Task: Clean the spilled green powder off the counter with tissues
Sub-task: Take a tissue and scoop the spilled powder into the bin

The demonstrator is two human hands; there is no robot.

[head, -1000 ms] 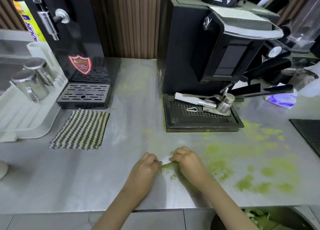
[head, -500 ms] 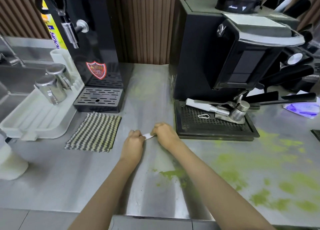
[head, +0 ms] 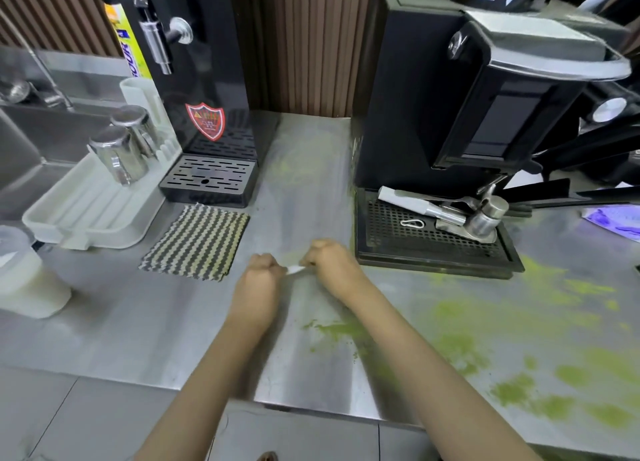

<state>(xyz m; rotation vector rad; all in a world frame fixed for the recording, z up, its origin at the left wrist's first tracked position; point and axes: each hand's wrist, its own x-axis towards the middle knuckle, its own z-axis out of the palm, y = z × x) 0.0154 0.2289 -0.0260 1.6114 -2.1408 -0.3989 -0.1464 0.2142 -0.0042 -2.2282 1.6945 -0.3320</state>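
Green powder (head: 457,349) smeared across steel counter (head: 104,329), densest at right. Tissue (head: 295,269) pinched between curled left hand (head: 258,277) and right hand (head: 334,264). Yellow pack (head: 130,50): "…OUR". Shield sticker (head: 205,121) illegible. White tray (head: 86,232) holds two steel cups (head: 119,155).

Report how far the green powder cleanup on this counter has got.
Done: little; only the counter near the striped cloth shows no green. In hand: the left hand and right hand both pinch a small white tissue between them. Left: a green powder streak by the right forearm, big patches to the right, and a faint haze left of the espresso machine.
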